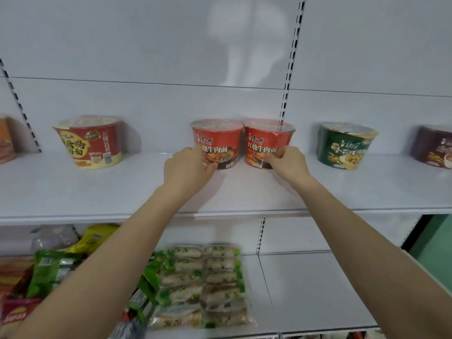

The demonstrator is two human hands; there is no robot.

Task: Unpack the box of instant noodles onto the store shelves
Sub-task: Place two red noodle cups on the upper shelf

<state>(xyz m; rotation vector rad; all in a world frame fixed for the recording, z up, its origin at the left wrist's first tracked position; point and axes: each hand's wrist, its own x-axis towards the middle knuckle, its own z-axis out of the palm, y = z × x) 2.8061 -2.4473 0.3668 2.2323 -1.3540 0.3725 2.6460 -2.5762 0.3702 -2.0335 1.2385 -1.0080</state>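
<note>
Two red instant noodle bowls stand side by side and upright at the back of the white upper shelf. My left hand grips the lower front of the left red bowl. My right hand grips the lower front of the right red bowl. Both bowls rest on the shelf and almost touch each other. The box of noodles is not in view.
On the same shelf stand a red-and-yellow bowl at the left, a green bowl at the right and a dark purple bowl at the far right edge. The lower shelf holds green snack packs and other bags.
</note>
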